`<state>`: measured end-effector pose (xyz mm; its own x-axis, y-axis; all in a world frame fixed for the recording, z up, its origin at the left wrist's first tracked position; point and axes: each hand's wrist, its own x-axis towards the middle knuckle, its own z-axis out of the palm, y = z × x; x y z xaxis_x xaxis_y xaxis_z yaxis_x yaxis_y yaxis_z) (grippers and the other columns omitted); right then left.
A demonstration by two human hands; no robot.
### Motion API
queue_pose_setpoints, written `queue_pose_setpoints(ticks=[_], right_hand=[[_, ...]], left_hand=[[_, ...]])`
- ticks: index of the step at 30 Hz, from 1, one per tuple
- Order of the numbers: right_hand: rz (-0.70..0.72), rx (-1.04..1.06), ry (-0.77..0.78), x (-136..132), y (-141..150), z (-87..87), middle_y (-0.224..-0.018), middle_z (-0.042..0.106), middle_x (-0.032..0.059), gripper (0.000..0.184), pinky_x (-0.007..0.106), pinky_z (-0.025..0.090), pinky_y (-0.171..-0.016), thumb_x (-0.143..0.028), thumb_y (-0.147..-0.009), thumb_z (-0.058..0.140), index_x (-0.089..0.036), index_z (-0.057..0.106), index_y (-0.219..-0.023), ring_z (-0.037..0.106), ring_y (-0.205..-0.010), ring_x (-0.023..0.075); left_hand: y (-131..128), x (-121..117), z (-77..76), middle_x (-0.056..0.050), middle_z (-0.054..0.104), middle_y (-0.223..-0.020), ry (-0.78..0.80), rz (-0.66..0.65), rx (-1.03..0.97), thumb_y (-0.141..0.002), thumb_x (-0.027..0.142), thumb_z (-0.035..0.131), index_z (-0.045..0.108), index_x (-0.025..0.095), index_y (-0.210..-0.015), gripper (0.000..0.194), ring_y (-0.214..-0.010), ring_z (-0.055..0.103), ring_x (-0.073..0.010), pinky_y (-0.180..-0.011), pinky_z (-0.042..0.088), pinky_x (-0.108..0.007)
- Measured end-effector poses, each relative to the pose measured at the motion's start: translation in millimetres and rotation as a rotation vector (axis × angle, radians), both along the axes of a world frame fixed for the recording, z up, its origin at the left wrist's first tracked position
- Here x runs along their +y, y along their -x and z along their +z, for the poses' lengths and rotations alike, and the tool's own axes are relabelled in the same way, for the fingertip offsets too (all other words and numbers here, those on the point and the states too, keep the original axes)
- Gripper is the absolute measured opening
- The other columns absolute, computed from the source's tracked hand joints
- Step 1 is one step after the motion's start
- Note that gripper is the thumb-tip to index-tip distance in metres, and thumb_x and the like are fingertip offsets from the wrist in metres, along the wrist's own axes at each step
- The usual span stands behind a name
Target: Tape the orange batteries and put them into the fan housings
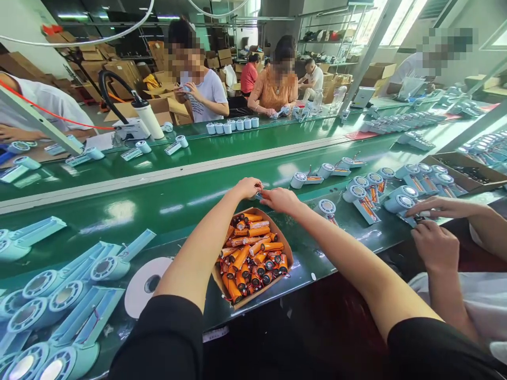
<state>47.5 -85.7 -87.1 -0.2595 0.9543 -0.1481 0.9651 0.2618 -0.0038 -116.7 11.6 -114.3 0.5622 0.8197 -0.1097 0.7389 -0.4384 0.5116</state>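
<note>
Print on the pale shirt (214, 95) of a person beyond the hands is too small to read, as are the marks on a strip (216, 334) below the bench edge, nearer than the hands.

Both arms stretch forward and lean inward, so the hands nearly meet past the box (280, 224). The left hand (249, 187) is bent over at the wrist, back upward, its fingertips drawn narrow on a thin wire (259, 186). The right hand (281, 199) points its fingers leftward to a pale blue part (258, 195), mostly hidden between the hands; whether those fingers grip it, I cannot tell.

On the near side of both hands, between the forearms, the box holds a heap of orange cells (240, 258). A white roll (137, 287) lies beside the left forearm, with blue casings (67, 295) farther left. More casings (327, 207) stand right of the right hand, toward a co-worker's hands (433, 237).
</note>
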Motion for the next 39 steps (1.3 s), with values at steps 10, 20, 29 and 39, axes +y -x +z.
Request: queue_pose_setpoints(ticks=[10, 20, 29, 39], right_hand=[[-0.059, -0.095, -0.028, -5, -1, 12.1, -0.128, 0.08, 0.0141, 0.045, 0.038, 0.057, -0.096, -0.043, -0.112, 0.042, -0.029, 0.072, -0.141, 0.075, -0.117, 0.032], [0.055, -0.164, 0.055, 14, -4, 4.0, -0.12, 0.083, 0.0123, 0.038, 0.038, 0.058, -0.091, -0.041, -0.102, 0.057, -0.028, 0.078, -0.132, 0.078, -0.112, 0.032], [0.11, -0.041, -0.126, 47, -28, -4.8, -0.128, 0.081, 0.0144, 0.043, 0.039, 0.057, -0.102, -0.019, -0.099, 0.052, -0.019, 0.079, -0.132, 0.075, -0.121, 0.0288], [0.318, 0.606, -0.157, -54, 36, 30.6, -0.127, 0.081, 0.0094, 0.03, 0.046, 0.056, -0.108, -0.034, -0.099, 0.059, -0.022, 0.083, -0.112, 0.074, -0.119, 0.0292]], left_hand=[[-8, -7, -1.8, -0.01, 0.07, -0.133, 0.018, 0.049, -0.096, -0.103, 0.041, 0.068, 0.069, 0.019, -0.127, 0.033, -0.116, 0.069, -0.0247, -0.101, 0.061, -0.048], [-15, -48, 31.7, -0.01, 0.073, -0.133, -0.007, 0.133, -0.116, -0.104, 0.032, 0.066, 0.071, 0.022, -0.127, 0.026, -0.125, 0.068, -0.0245, -0.11, 0.055, -0.042], [187, -237, 42.8, -0.005, 0.078, -0.132, -0.154, 0.452, -0.094, -0.098, 0.051, 0.063, 0.075, 0.027, -0.125, 0.038, -0.125, 0.07, -0.0277, -0.114, 0.052, -0.041], [291, -342, -16.9, -0.013, 0.07, -0.146, -0.112, 0.357, 0.237, -0.086, 0.025, 0.066, 0.071, 0.023, -0.133, 0.047, -0.15, 0.05, -0.0397, -0.122, 0.047, -0.06]])
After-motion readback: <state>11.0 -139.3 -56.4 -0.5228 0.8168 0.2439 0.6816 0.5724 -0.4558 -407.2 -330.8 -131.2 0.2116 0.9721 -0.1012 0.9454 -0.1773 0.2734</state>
